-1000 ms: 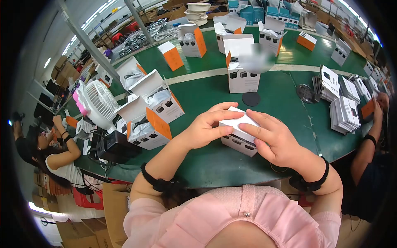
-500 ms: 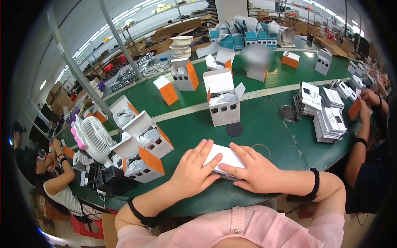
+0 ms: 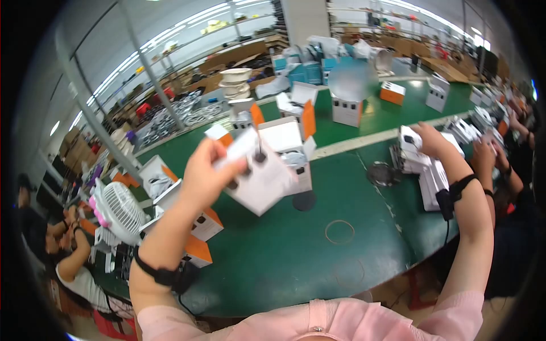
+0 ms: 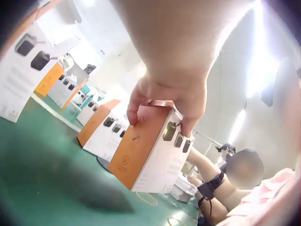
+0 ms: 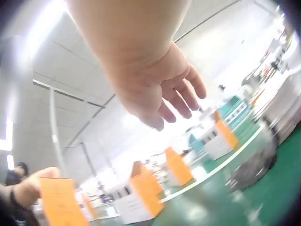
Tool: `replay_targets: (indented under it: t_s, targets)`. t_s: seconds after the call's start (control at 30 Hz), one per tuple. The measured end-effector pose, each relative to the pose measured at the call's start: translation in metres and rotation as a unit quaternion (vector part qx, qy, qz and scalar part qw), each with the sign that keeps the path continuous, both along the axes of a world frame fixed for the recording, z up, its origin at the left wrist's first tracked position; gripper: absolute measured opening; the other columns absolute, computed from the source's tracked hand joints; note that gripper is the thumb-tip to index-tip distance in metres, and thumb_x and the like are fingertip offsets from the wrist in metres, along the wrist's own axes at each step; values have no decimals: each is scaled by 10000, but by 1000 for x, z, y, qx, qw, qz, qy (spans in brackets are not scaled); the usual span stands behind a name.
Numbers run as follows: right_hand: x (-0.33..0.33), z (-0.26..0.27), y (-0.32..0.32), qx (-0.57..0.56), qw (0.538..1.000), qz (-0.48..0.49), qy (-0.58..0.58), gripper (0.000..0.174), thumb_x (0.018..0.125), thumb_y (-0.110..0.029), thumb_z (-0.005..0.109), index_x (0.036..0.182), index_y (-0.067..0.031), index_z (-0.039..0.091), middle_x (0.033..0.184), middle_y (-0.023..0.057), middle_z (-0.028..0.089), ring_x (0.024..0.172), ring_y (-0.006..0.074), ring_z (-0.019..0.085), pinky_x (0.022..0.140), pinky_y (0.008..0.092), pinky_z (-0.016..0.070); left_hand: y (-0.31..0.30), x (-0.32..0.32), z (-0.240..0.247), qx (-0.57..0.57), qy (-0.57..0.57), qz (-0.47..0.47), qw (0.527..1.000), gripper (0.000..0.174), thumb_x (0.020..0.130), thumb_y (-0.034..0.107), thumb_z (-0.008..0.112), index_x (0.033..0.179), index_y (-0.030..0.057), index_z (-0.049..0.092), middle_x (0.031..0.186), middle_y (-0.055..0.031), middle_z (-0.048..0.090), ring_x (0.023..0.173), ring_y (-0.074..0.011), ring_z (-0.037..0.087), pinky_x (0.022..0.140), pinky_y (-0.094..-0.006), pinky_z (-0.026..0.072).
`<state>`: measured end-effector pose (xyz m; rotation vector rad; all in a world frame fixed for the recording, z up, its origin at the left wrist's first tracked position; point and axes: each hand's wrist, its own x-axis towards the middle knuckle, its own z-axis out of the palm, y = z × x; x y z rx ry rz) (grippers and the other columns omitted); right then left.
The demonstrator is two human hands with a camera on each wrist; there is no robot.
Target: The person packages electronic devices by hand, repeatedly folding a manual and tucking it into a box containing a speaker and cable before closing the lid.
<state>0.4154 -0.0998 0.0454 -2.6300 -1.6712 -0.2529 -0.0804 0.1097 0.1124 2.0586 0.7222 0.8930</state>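
Observation:
In the head view my left hand point(image 3: 206, 170) holds a white box point(image 3: 263, 184) with printed dark devices, raised over the green table point(image 3: 296, 256) and blurred. The left wrist view shows the thumb and fingers gripping the top of this closed box point(image 4: 150, 155), one side of it orange. Behind it in the head view stands an open box point(image 3: 305, 177) with its lid flap up. My right hand point(image 3: 430, 138) reaches out over the stacked flat white cartons point(image 3: 433, 184) on the right. Its fingers point(image 5: 178, 103) are loosely bent with nothing between them in the right wrist view.
A white fan point(image 3: 122, 204) and open boxes stand at the left. Near the middle lie a dark disc point(image 3: 303, 200) and a thin ring point(image 3: 339, 223). A black round dish point(image 3: 383, 174) sits by the cartons. Another person's hand point(image 3: 485, 153) works at the far right.
Both hands were on the box near the table's front edge. The left hand has since lifted it forward and left. My right hand has let go and moved right to the cartons.

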Motion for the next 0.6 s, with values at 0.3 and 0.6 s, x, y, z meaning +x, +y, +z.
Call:
replay_targets:
  t_s: [0.3, 0.6]
  targets:
    - [4, 6, 3, -79, 969, -93, 217, 499, 716, -198, 695, 1186, -59, 597, 999, 188, 659, 930, 326, 635, 811, 383, 498, 162, 78, 24, 6, -4, 282, 959, 670, 694, 451, 756, 1034, -58, 484, 949, -193, 604, 802, -261, 628, 701, -364, 511]
    - [-18, 3, 16, -160, 983, -69, 64, 237, 827, -175, 499, 946, -52, 664, 964, 176, 654, 887, 336, 635, 773, 421, 507, 221, 100, -5, 108, 22, 503, 857, 624, 730, 397, 732, 1119, -16, 472, 1184, -249, 496, 1137, -403, 458, 934, -466, 417]
